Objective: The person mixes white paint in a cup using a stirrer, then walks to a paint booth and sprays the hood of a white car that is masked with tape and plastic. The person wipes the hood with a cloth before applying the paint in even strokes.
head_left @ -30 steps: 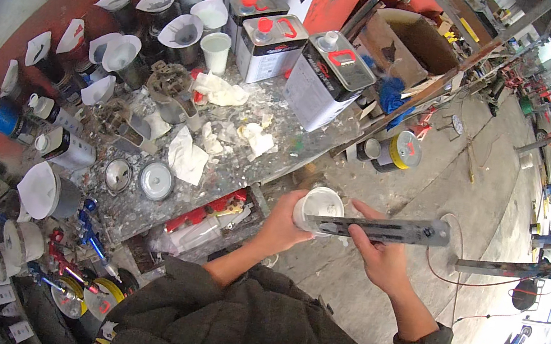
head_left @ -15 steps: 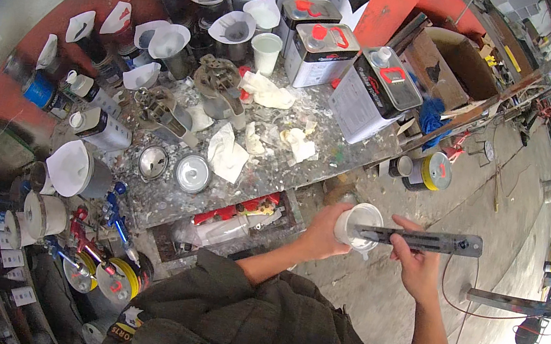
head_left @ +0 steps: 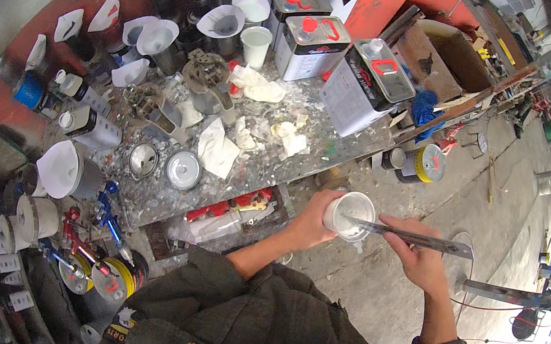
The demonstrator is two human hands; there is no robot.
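My left hand (head_left: 312,216) grips a white plastic cup (head_left: 350,215) from its left side, holding it off the bench edge, above the concrete floor. My right hand (head_left: 414,255) pinches a long flat metal stirring stick (head_left: 417,239). The stick lies nearly level, its left tip resting inside the cup's mouth and its other end pointing right. Both hands are in front of my chest; dark green jacket sleeves cover my forearms.
A paint-splattered workbench (head_left: 269,164) carries square metal tins (head_left: 367,82), paper funnels on cans (head_left: 156,35), a white cup (head_left: 256,45), crumpled rags (head_left: 217,148) and round lids (head_left: 182,169). A spray gun (head_left: 109,217) hangs at its left. Tape rolls (head_left: 426,162) and a cardboard box (head_left: 447,62) are right.
The view has shifted, so the bench sits further right and lower in frame. The stick's tip has dipped into the cup, and my hands stay together on cup and stick.
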